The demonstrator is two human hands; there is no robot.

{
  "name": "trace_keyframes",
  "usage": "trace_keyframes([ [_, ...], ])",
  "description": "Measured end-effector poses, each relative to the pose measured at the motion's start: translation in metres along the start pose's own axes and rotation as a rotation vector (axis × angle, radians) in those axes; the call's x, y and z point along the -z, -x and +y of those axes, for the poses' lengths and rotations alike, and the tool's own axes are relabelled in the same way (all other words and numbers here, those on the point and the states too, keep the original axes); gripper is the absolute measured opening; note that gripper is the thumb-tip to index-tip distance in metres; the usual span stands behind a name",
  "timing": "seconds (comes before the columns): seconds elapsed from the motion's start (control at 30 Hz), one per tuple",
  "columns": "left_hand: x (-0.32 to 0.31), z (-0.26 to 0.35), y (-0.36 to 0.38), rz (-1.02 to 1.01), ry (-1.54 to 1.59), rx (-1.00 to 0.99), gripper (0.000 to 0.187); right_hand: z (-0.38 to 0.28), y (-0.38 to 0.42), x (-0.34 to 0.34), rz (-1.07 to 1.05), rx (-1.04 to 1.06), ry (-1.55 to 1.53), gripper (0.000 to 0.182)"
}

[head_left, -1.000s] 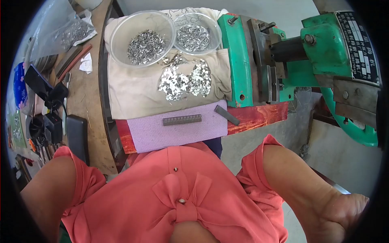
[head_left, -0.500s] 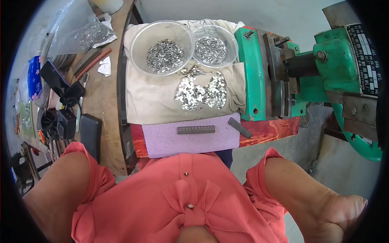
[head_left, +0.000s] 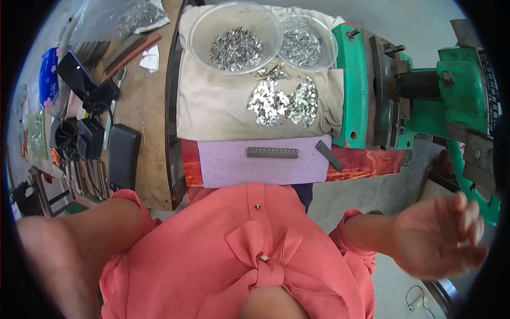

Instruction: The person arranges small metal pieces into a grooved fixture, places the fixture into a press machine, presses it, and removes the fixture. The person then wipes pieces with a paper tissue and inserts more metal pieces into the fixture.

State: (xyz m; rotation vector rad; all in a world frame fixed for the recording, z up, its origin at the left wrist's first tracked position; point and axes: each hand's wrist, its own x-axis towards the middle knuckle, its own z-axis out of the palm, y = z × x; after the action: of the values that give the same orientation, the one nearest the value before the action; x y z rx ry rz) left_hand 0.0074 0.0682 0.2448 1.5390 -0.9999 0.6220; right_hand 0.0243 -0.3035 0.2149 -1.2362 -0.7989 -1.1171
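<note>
My left hand (head_left: pixel 50 260) is at the far left edge, blurred, its fingers not made out. On the right, my right hand (head_left: pixel 441 236) is raised palm up below the green machine (head_left: pixel 356 90), fingers apart and slightly curled, holding nothing. Two clear tubs, a larger one (head_left: pixel 236 48) and a smaller one (head_left: pixel 302 45), hold small metal parts. In front of them, shiny flat pieces (head_left: pixel 269 103) lie in piles on the beige cloth (head_left: pixel 212 114). A dark slotted bar (head_left: pixel 272 153) rests on the purple mat (head_left: pixel 223 165), and a plain dark bar (head_left: pixel 329 156) lies at its right edge.
A wooden bench (head_left: pixel 154 122) on the left carries a black case (head_left: pixel 125 154), a phone (head_left: pixel 76 74), a red strip (head_left: pixel 135 53) and a plastic bag of metal bits (head_left: pixel 135 18). A cable (head_left: pixel 416 297) lies on the floor at lower right.
Both hands have come further into view, the right one turned up with its fingers showing. The view has shifted, so the worktable sits higher and further right.
</note>
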Motion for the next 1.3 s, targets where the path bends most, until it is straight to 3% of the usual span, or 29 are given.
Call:
trace_keyframes([
  [0.13, 0.002, 0.002, 0.005, -0.056, 0.022, 0.052, 0.036, 0.016, -0.008, -0.051, -0.014, 0.034, 0.066, 0.027],
  [0.67, 0.003, 0.0, 0.005, -0.157, 0.015, 0.091, 0.04, -0.002, -0.031, -0.034, -0.153, 0.054, 0.006, 0.02],
  [1.17, 0.009, -0.003, 0.005, -0.011, 0.022, 0.037, 0.043, 0.006, -0.038, -0.038, -0.277, 0.119, 0.034, 0.015],
  [1.3, 0.027, 0.008, 0.001, 0.132, 0.033, -0.008, 0.044, 0.023, -0.01, -0.03, -0.294, -0.051, 0.242, 0.014],
])
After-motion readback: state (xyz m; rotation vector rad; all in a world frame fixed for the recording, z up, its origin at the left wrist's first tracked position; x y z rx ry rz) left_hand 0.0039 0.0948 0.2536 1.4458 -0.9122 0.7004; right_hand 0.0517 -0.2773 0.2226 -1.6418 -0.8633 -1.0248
